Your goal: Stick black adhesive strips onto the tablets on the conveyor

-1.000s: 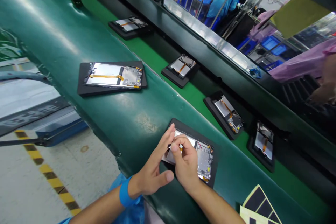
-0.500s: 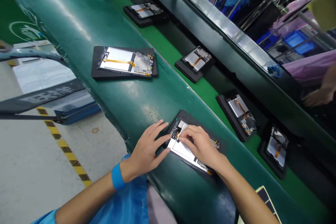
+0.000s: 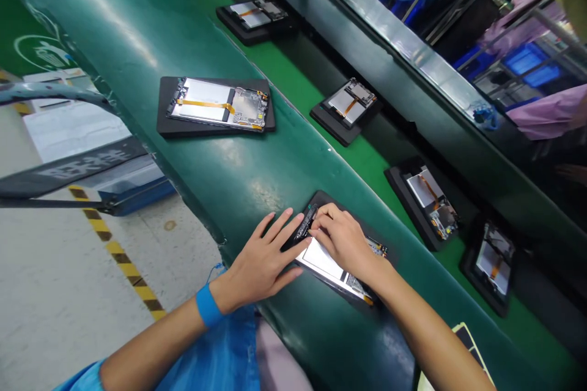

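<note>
An opened tablet (image 3: 323, 258), with its silver battery and part of its circuit board showing, lies on a black foam pad (image 3: 322, 197) in front of me. My left hand (image 3: 266, 259) has its fingers spread, the tips at the tablet's left edge. Over the tablet's upper end, my right hand (image 3: 342, 238) is closed in a pinch, thumb and fingertips together. What is between those fingertips is too small and covered to make out. A black strip of parts (image 3: 305, 225) runs along the tablet's end, between the two hands.
Another opened tablet (image 3: 206, 101) rests on its foam pad farther up the green bench (image 3: 229, 165). Several more on pads line the green conveyor (image 3: 293, 67) beyond the bench's edge. A sheet of black labels (image 3: 468, 342) is at lower right. People sit across the line.
My right hand has shifted slightly up along the tablet's end, and the orange piece seen at its fingertips is now hidden. The tablets on the conveyor have moved slightly to the right.
</note>
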The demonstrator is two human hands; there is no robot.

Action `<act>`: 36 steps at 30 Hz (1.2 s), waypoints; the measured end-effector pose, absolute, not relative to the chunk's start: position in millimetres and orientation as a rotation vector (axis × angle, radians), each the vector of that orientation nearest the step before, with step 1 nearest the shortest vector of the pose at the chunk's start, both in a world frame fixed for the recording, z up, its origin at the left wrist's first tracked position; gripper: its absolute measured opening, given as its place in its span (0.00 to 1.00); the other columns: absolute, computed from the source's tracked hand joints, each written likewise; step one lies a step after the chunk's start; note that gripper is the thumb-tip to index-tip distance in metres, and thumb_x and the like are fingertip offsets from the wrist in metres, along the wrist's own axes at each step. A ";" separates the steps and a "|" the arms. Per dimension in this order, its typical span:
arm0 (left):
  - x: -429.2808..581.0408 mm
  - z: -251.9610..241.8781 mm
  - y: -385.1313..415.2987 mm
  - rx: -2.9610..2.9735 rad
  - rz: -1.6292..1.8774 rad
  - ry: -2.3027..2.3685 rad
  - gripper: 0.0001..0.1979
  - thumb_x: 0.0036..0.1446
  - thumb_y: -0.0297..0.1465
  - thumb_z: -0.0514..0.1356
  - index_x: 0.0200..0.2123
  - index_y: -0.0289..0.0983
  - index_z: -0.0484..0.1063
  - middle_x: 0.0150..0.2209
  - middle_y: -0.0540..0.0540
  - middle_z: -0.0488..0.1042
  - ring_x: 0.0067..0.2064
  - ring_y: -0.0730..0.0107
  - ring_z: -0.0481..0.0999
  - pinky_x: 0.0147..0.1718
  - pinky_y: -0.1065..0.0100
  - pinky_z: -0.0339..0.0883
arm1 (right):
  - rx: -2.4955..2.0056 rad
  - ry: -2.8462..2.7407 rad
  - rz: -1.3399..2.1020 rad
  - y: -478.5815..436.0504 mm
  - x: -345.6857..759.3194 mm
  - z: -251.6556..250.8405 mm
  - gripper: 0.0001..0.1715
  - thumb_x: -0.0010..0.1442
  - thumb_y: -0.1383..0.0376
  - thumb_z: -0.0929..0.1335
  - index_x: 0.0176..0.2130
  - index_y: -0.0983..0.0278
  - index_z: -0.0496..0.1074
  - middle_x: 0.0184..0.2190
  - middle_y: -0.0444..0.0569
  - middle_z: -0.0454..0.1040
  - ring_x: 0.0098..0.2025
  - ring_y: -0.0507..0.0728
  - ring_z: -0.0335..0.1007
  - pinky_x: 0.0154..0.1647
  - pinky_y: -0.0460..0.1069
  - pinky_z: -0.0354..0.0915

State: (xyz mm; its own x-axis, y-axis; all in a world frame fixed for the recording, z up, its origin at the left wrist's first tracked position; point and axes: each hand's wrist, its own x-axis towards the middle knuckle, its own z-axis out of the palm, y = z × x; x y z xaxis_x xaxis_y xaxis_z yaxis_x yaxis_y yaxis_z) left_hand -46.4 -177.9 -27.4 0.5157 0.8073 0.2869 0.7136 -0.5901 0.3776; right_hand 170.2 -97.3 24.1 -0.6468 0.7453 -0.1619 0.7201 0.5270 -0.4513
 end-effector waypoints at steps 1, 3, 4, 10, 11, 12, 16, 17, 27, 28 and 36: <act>-46.6 -27.7 -176.8 2.548 0.611 1.304 0.26 0.67 0.42 0.58 0.66 0.43 0.65 0.73 0.36 0.53 0.73 0.39 0.51 0.66 0.39 0.51 | -1.298 -2.705 0.742 -97.2 170.0 22.4 0.05 0.70 0.64 0.66 0.40 0.60 0.71 0.45 0.49 0.73 0.42 0.57 0.71 0.44 0.53 0.62; -47.0 -27.8 -175.1 2.549 0.549 1.314 0.29 0.67 0.44 0.58 0.68 0.45 0.62 0.73 0.38 0.51 0.73 0.38 0.50 0.67 0.38 0.49 | -1.298 -2.701 0.712 -96.8 170.1 19.0 0.05 0.70 0.64 0.66 0.39 0.60 0.71 0.45 0.50 0.72 0.42 0.57 0.71 0.43 0.53 0.63; -47.2 -27.5 -174.5 2.550 0.529 1.317 0.30 0.67 0.45 0.58 0.69 0.45 0.61 0.74 0.38 0.51 0.73 0.38 0.50 0.67 0.37 0.49 | -1.298 -2.676 0.710 -96.4 170.7 17.7 0.05 0.70 0.64 0.66 0.39 0.60 0.71 0.45 0.50 0.72 0.42 0.57 0.71 0.43 0.53 0.64; -42.9 -22.4 -169.8 2.533 0.552 1.352 0.27 0.66 0.47 0.58 0.64 0.44 0.68 0.72 0.39 0.55 0.72 0.37 0.52 0.66 0.36 0.48 | -1.374 -2.228 0.697 -101.0 199.4 20.3 0.07 0.71 0.62 0.65 0.46 0.60 0.71 0.45 0.52 0.73 0.47 0.59 0.71 0.47 0.53 0.67; -41.3 -21.9 -168.2 2.535 0.552 1.355 0.27 0.65 0.47 0.59 0.64 0.44 0.68 0.72 0.38 0.56 0.72 0.37 0.53 0.66 0.36 0.49 | -1.415 -2.161 0.672 -106.1 210.2 21.0 0.07 0.70 0.61 0.65 0.46 0.60 0.71 0.45 0.52 0.73 0.47 0.59 0.71 0.48 0.54 0.67; -39.9 -21.9 -166.3 2.542 0.545 1.363 0.27 0.65 0.45 0.59 0.64 0.43 0.68 0.71 0.38 0.57 0.72 0.37 0.54 0.66 0.36 0.49 | -1.467 -2.097 0.650 -113.3 222.6 20.9 0.09 0.70 0.60 0.66 0.47 0.60 0.71 0.45 0.52 0.74 0.46 0.60 0.71 0.48 0.54 0.67; -37.6 -27.2 -160.0 2.622 0.492 1.379 0.29 0.66 0.40 0.59 0.67 0.41 0.63 0.73 0.37 0.53 0.72 0.37 0.52 0.67 0.36 0.48 | -1.762 -1.759 0.616 -162.0 278.3 10.3 0.16 0.65 0.52 0.69 0.47 0.59 0.74 0.45 0.53 0.75 0.45 0.62 0.72 0.45 0.56 0.69; -38.0 -29.7 -159.3 2.646 0.492 1.361 0.31 0.66 0.41 0.59 0.69 0.40 0.60 0.73 0.36 0.51 0.73 0.38 0.52 0.68 0.37 0.48 | -1.848 -1.626 0.610 -177.9 290.4 4.9 0.19 0.63 0.50 0.69 0.47 0.58 0.75 0.47 0.54 0.75 0.46 0.63 0.72 0.45 0.57 0.70; -38.1 -48.8 -165.6 2.604 0.589 1.302 0.41 0.68 0.41 0.55 0.75 0.33 0.39 0.74 0.29 0.44 0.70 0.40 0.60 0.60 0.49 0.69 | -1.808 -0.561 1.234 -260.3 289.0 -13.0 0.51 0.44 0.42 0.79 0.62 0.55 0.69 0.61 0.59 0.72 0.55 0.68 0.76 0.58 0.64 0.70; -37.3 -50.2 -165.1 2.592 0.586 1.301 0.41 0.68 0.41 0.55 0.75 0.34 0.38 0.74 0.29 0.44 0.69 0.40 0.61 0.59 0.48 0.70 | -1.758 -0.565 1.270 -254.8 283.9 -8.0 0.50 0.44 0.42 0.79 0.61 0.57 0.70 0.60 0.59 0.73 0.55 0.69 0.75 0.59 0.64 0.69; -28.4 -42.3 -146.8 2.544 0.630 1.239 0.39 0.69 0.39 0.53 0.75 0.40 0.36 0.73 0.33 0.50 0.67 0.46 0.66 0.55 0.54 0.74 | -1.428 -0.612 1.307 -204.9 272.9 0.3 0.35 0.53 0.46 0.77 0.54 0.60 0.75 0.51 0.52 0.80 0.55 0.67 0.76 0.61 0.63 0.67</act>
